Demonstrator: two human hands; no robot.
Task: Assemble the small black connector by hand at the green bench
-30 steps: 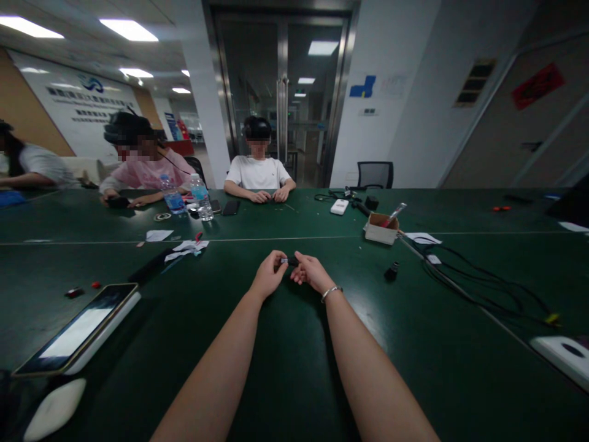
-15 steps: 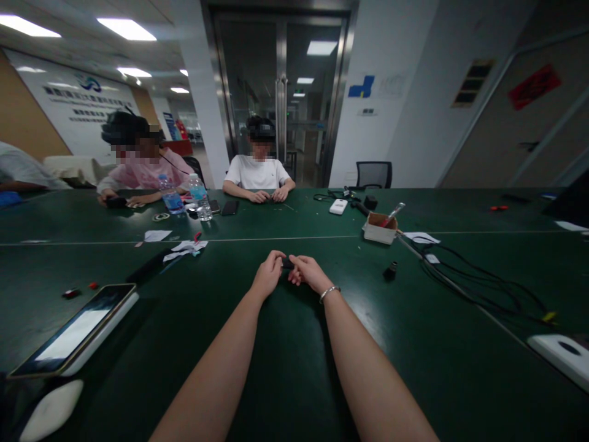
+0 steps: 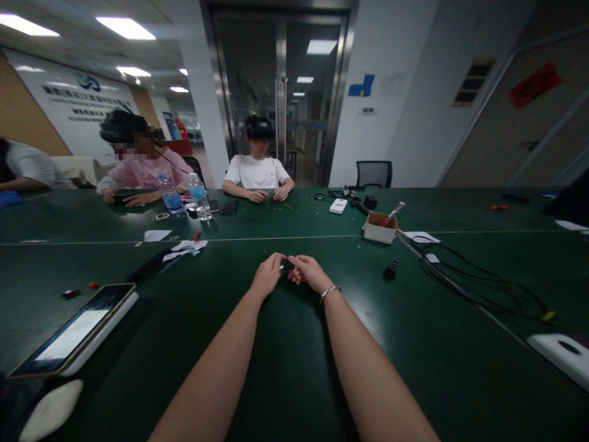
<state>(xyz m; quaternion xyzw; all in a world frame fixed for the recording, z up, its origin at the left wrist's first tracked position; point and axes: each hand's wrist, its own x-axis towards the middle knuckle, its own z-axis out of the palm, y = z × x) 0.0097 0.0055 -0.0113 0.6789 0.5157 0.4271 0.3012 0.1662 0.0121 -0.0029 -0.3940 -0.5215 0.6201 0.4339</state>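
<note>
A small black object (image 3: 287,264) with a shiny silvery end is held between my two hands, above the dark green table (image 3: 294,344). Its exact kind is too small to make out. My left hand (image 3: 267,273) grips the silvery end from the left, fingers curled around it. From the right, my right hand (image 3: 309,272) pinches the black end between thumb and fingers; a silver bangle (image 3: 330,293) circles that wrist. Some of the object is covered by my fingers. To the right of my hands a small black cylindrical piece (image 3: 390,271) rests on the table.
On the left lie a phone on a white box (image 3: 78,331), a white mouse (image 3: 53,410) and paper scraps (image 3: 184,249). A small open box (image 3: 380,228) and black cables (image 3: 488,270) are on the right. Two bottles (image 3: 199,197) stand near seated people across the table.
The small object has turned slightly in my fingers, so its silvery end now shows by my left hand. Across the table, the hands of the person in pink have shifted.
</note>
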